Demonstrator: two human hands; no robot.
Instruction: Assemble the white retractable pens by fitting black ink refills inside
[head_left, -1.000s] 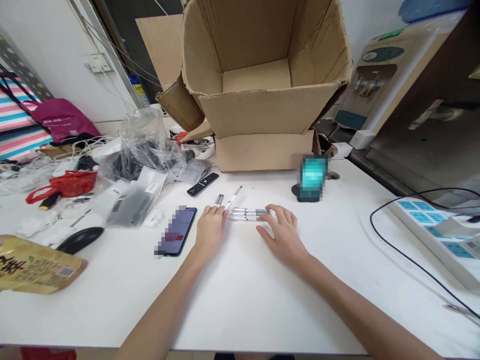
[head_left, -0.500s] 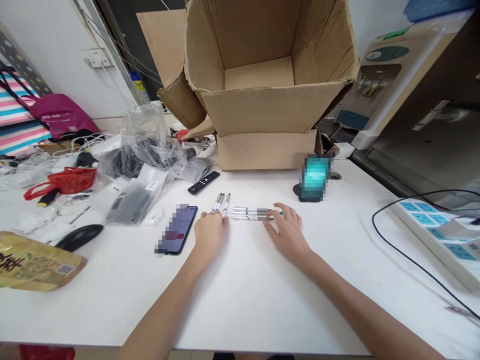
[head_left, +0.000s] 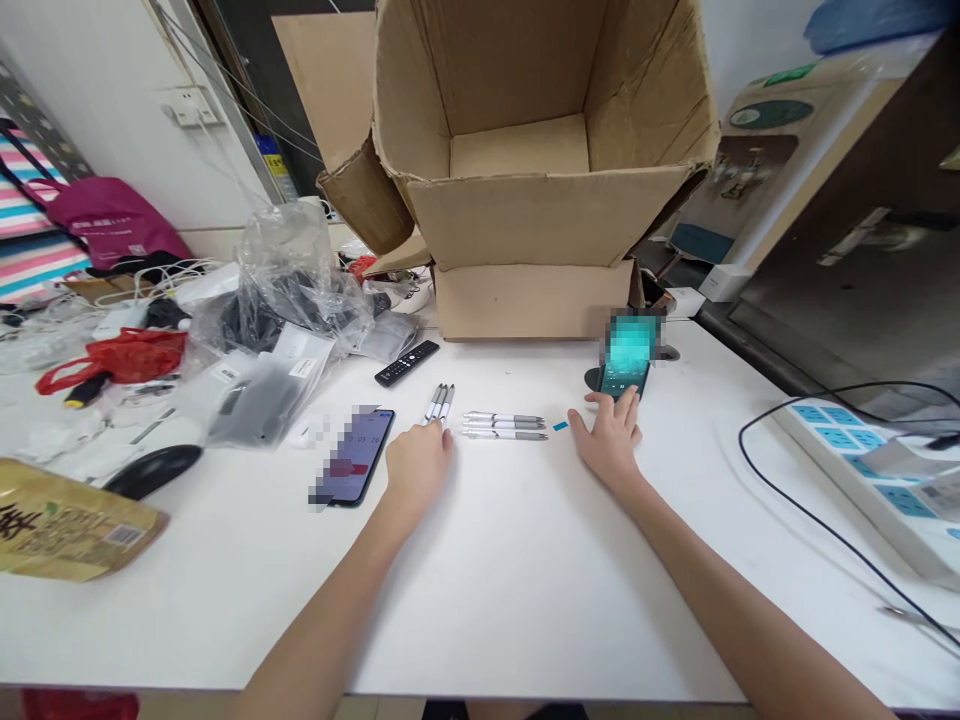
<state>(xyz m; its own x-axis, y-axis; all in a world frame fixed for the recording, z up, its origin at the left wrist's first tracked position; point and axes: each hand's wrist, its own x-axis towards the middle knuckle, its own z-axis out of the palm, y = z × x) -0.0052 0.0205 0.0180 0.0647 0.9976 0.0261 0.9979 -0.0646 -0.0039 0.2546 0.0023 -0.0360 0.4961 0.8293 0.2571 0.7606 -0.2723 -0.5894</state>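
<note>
My left hand point(head_left: 420, 462) rests on the white table with its fingers curled around the lower ends of several upright-lying white pens point(head_left: 439, 402). Just right of it, more white and grey pens point(head_left: 504, 427) lie sideways, one above another, untouched. My right hand point(head_left: 611, 435) has its fingers spread, with fingertips at the lower edge of a phone point(head_left: 630, 352) that leans on a stand; its screen is lit teal. A small blue strip point(head_left: 560, 426) lies between the sideways pens and my right hand. Left of my left hand lies another phone point(head_left: 360, 458).
An open cardboard box point(head_left: 525, 225) stands at the back. A remote point(head_left: 407, 363), clear plastic bags point(head_left: 274, 395), a black oval object point(head_left: 155, 472) and a gold pouch point(head_left: 71, 520) are at the left. A power strip point(head_left: 870, 460) with a black cable lies right.
My right hand has moved from the sideways pens to the right, up to the standing phone, uncovering the blue strip. The pens at my left hand now lie closer together.
</note>
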